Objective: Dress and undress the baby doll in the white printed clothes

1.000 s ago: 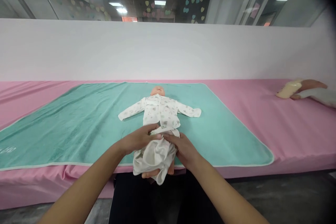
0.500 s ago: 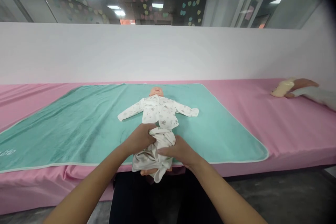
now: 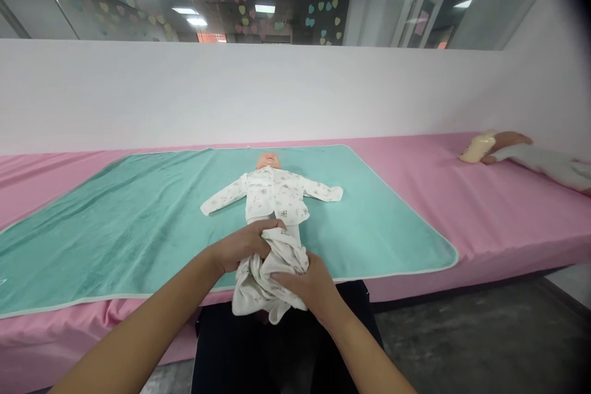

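A baby doll (image 3: 268, 160) lies on its back on a green blanket (image 3: 152, 215), head toward the wall and arms spread. It wears a white printed baby shirt (image 3: 277, 194), its front edges parted at the bottom. Over the doll's legs, at the near edge, my left hand (image 3: 249, 246) grips the left side of bunched white printed baby pants (image 3: 272, 277). My right hand (image 3: 309, 286) is closed on their right side, thumb on top. The cloth hangs in loose folds and hides the doll's feet.
Pink sheeting (image 3: 415, 172) covers the padded table under the blanket. At the far right lie a pale yellow bottle (image 3: 478, 148) and another doll (image 3: 540, 163) in white. Behind runs a white wall (image 3: 231, 92) with glass above. My dark-clothed legs (image 3: 221, 351) are against the near edge.
The view has shifted slightly to the right. The pants are bunched tighter between my hands, and the doll's feet, seen below the cloth before, are now covered.
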The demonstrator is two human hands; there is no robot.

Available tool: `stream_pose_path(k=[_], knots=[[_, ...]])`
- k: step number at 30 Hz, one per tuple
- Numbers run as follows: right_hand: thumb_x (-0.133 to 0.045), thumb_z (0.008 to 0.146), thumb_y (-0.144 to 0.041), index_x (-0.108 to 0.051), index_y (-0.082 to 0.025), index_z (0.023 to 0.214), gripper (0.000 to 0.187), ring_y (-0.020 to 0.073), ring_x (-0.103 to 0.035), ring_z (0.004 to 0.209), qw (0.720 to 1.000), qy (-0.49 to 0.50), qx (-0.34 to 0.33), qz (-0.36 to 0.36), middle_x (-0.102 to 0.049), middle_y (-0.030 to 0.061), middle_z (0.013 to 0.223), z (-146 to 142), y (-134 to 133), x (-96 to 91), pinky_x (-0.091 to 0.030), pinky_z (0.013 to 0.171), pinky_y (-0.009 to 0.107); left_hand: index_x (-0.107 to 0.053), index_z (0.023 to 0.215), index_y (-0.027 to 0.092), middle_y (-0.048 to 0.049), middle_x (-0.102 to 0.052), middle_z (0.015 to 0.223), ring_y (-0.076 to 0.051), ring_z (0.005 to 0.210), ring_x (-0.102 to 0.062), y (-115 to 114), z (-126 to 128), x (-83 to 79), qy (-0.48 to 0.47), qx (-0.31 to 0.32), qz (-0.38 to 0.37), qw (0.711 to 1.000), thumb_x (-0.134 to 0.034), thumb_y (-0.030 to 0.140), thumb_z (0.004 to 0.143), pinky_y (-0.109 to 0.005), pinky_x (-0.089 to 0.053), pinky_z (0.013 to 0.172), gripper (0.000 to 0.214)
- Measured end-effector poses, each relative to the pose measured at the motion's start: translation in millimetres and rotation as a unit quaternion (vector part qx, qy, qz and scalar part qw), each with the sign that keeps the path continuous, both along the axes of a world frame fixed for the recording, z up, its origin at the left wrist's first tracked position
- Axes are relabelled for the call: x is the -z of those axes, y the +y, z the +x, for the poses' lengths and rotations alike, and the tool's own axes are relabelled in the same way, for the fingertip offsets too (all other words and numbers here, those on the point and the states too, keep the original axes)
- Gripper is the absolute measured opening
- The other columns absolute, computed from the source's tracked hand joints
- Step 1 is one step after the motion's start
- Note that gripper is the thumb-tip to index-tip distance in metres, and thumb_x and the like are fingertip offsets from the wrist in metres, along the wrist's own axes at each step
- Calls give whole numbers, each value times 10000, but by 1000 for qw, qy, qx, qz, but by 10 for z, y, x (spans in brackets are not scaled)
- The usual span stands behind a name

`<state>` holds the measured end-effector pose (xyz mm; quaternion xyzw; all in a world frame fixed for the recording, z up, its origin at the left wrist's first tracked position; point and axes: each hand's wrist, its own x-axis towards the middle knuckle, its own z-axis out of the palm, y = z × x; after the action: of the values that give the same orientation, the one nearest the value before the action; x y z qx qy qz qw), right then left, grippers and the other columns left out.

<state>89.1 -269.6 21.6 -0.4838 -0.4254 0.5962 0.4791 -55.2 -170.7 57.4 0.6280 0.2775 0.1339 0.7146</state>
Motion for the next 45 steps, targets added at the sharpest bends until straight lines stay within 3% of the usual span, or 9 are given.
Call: stream_pose_path(k=[3,8,15,22,25,28,31,37,45], knots=[[-629,630,-233,-608,-148,885,270,168,-540,733,992,-26,125,7,-606,27,780,19,96,103,-433,625,259,-515,916,193,-12,-568,866,-146,743,-550,-5,6,-67,55,43,8,998,-525,150,657,-237,-413,597,263],[-479,626,-163,-410,-170,596,76,77,-323,539,950,-108,285,65,-333,-64,537,97,191,351,-290,477,185,-543,988,239,-4,-605,938,-181,823,-572,-114,98,-149,186,87,180,962,-671,385,626,-245,-425,636,411],[-528,652,-217,-407,-178,637,128,77,-331,552,962,-37,265,57,-367,-63,575,57,154,311,-298,484,183,-529,870,219,12,-581,778,-153,678,-534,-267,244,-5,215,-47,306,926,-590,371,682,-234,-374,525,250],[-688,601,-304,-569,-175,939,381,168,-562,721,969,177,173,7,-608,21,788,-3,85,185,-447,638,274,-473,873,208,18,-538,806,-122,673,-537,-158,193,24,75,-81,81,991,-551,210,677,-223,-422,558,211],[-722,592,-288,-561,-176,1082,528,211,-582,865,984,155,81,15,-625,62,959,13,32,130,-457,758,325,-469,871,212,21,-531,780,-118,641,-518,-121,173,48,91,-105,128,982,-514,180,674,-217,-401,525,204],[-703,624,-280,-585,-177,1060,463,221,-575,900,998,65,21,18,-628,62,967,43,18,82,-457,767,324,-507,867,213,8,-574,793,-148,705,-532,-142,175,22,152,-79,268,948,-494,164,671,-237,-403,565,202],[-676,643,-308,-600,-169,1018,407,217,-572,868,997,-8,80,16,-637,55,925,64,65,93,-459,732,312,-543,884,213,-10,-610,842,-176,749,-551,-164,161,-57,203,-45,343,916,-502,192,684,-259,-403,598,206],[-684,619,-287,-606,-156,919,337,179,-565,760,990,50,135,-2,-634,33,805,90,155,237,-448,703,289,-583,861,225,5,-629,849,-166,732,-564,-126,47,-100,238,-11,288,928,-525,313,723,-241,-394,579,174],[-705,628,-402,-588,-166,1039,488,219,-593,854,969,240,40,36,-640,80,934,52,141,185,-452,755,315,-599,943,202,-16,-639,848,-165,728,-571,-118,-13,-94,162,20,210,964,-545,457,736,-250,-414,604,333]])
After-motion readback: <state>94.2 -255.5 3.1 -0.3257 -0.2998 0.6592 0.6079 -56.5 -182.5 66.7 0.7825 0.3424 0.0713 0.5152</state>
